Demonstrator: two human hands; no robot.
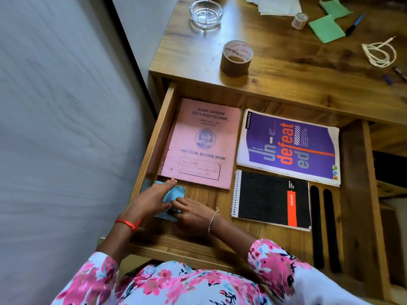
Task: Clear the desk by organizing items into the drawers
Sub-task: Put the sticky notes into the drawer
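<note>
The drawer stood pulled out from under the table and filled the middle of the frame. Both hands were inside it at the lower left corner, on a blue paper.

The left hand lay flat over the left part of the blue paper, fingers extended toward the upper edge, with a red band at the wrist. The grip was spread out and pressing down, not closed around anything. The right hand rested on the lower right part of the same paper, fingers curled toward the left hand. Its grip appeared to pinch the paper's edge, though the fingertips were partly hidden and the hold could not be confirmed. A bead bracelet sat at that wrist.

The blue paper lay on the drawer floor, just below the pink record book, which occupied the left part of the drawer. To the right of it lay a purple notebook, and below that a black spiral pad. Two black strips lay side by side at the right of the drawer.

On the table, in the upper part of the frame, stood a roll of brown tape and a glass ashtray. Farther right were green papers, a blue pen, white sheets, a small clear cap and a coil of white cord.
</note>
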